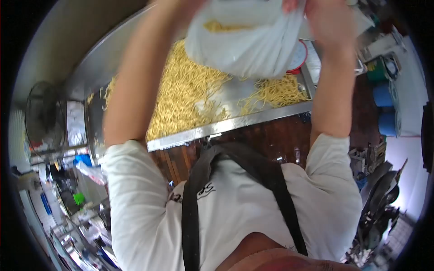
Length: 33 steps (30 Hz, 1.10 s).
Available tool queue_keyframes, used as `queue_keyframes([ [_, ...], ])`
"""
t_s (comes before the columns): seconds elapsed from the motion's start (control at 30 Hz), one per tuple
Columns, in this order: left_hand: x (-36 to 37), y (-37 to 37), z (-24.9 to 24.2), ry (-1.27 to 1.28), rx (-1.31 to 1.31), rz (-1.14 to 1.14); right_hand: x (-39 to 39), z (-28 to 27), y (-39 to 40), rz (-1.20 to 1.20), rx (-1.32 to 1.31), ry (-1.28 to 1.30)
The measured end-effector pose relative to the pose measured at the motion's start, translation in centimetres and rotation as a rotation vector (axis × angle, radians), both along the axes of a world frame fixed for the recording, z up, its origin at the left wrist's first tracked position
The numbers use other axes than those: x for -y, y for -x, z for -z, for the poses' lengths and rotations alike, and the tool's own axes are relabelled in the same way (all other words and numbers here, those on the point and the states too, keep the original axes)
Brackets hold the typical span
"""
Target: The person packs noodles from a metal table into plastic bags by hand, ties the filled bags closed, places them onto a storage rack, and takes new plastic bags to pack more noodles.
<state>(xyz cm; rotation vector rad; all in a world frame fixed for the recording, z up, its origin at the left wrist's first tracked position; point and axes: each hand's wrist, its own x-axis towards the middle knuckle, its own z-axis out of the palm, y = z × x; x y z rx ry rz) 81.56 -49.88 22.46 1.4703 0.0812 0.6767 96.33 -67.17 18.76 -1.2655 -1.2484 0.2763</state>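
A white translucent plastic bag (246,49) hangs high in front of me, with some yellow noodles showing through its side. My right hand (323,20) is closed on the bag's upper right edge, blurred by motion. At the bag's upper left is my left hand (183,7), mostly cut off by the top of the view; it seems to grip the bag there, though its fingers are hidden. Below the bag, loose yellow noodles (181,97) cover much of a metal table (228,97), with a smaller pile on its right part.
A raised metal rim (199,132) runs along the table's near side. Behind the bag's right side is a red-rimmed round container (299,56). Blue containers (386,110) stand at the right. A fan (43,113) is at the left, and dark pans (379,192) are at the lower right.
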Motion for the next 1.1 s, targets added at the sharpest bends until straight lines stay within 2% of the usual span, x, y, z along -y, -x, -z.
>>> queue_keyframes([
  [0.03, -2.7, 0.7, 5.8, -0.127, -0.045, 0.139, -0.4, 5.0, -0.7, 0.030, -0.008, 0.223],
  [0.1, -1.4, 2.5, 14.2, 0.037, -0.418, -0.142, -1.8, 12.2, 5.0, 0.025, -0.394, 0.427],
  [0.13, -1.1, 4.0, 17.0, 0.005, -0.512, -0.160, -2.0, 15.0, 8.7, 0.038, -0.292, 0.473],
  [0.17, -1.0, 5.2, 18.1, -0.028, -0.594, -0.184, -2.4, 16.1, 11.4, 0.047, -0.174, 0.510],
  [0.27, 0.5, 9.3, 15.8, -0.011, -0.324, -0.160, -3.2, 14.3, 16.1, 0.025, -0.188, 0.449],
  [0.3, 1.3, 10.8, 14.4, -0.109, -0.298, -0.134, -3.8, 13.3, 17.5, 0.000, -0.180, 0.358],
  [0.37, 2.0, 12.9, 12.1, -0.320, -0.221, -0.074, -5.8, 14.8, 18.6, 0.077, -0.170, 0.152],
  [0.4, 0.5, 13.7, 12.4, -0.498, -0.234, -0.140, -6.5, 15.4, 19.2, 0.120, -0.172, 0.059],
  [0.47, -4.4, 16.1, 14.0, -0.832, -0.262, -0.256, -6.7, 13.7, 19.5, -0.064, -0.419, 0.285],
  [0.53, -8.1, 20.0, 15.6, -0.639, -0.434, -0.211, -6.9, 14.4, 19.6, -0.190, -0.654, 0.402],
  [0.6, -8.7, 22.6, 24.8, -0.767, -0.531, -0.175, -8.5, 17.9, 21.1, -0.280, -0.872, 0.385],
  [0.63, -8.2, 23.5, 29.3, -0.791, -0.552, -0.155, -9.5, 16.9, 22.1, -0.303, -0.818, 0.386],
  [0.7, -5.3, 23.7, 32.4, -0.653, -0.484, -0.101, -10.7, 14.0, 25.2, -0.351, -0.740, 0.416],
  [0.8, -4.0, 19.7, 34.3, -0.490, -0.305, -0.065, -12.7, 11.1, 27.5, -0.303, -0.222, 0.478],
  [0.87, -3.4, 17.9, 35.2, -0.362, -0.192, -0.051, -13.7, 8.9, 26.3, -0.304, -0.224, 0.642],
  [0.93, -5.2, 17.3, 34.8, -0.076, -0.481, -0.146, -14.8, 7.7, 24.1, -0.324, -0.202, 0.776],
  [0.97, -5.9, 17.1, 34.7, 0.072, -0.630, -0.189, -15.8, 9.4, 22.2, -0.253, -0.193, 0.644],
  [1.03, -6.3, 16.2, 35.0, 0.518, -0.484, -0.142, -17.0, 14.8, 18.3, -0.109, -0.173, 0.374],
  [1.07, -6.6, 15.5, 35.2, 0.735, -0.403, -0.116, -16.0, 15.9, 17.1, -0.059, -0.126, 0.440],
  [1.1, -7.0, 14.6, 36.7, 0.797, -0.425, -0.146, -14.5, 16.9, 15.6, -0.010, -0.082, 0.507],
])
